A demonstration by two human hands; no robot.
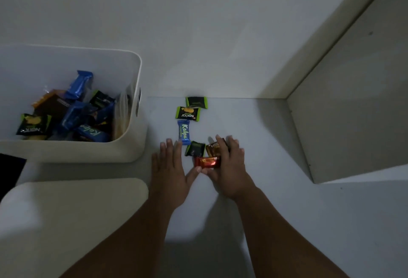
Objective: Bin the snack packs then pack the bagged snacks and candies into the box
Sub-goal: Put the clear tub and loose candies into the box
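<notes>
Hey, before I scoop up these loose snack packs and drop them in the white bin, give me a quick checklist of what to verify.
1. White bin open on top: ok, no lid on it.
2. Room in the bin: ok, the packs inside lie well below its rim.
3. Left hand free: ok, flat on the surface with fingers straight, thumb at the red pack.
4. Right hand grip: cannot tell. It lies over the brown pack, but the hold itself is hidden.
5. All packs binned: not ok, six lie outside the bin, among them the blue Kalpa pack.
</notes>
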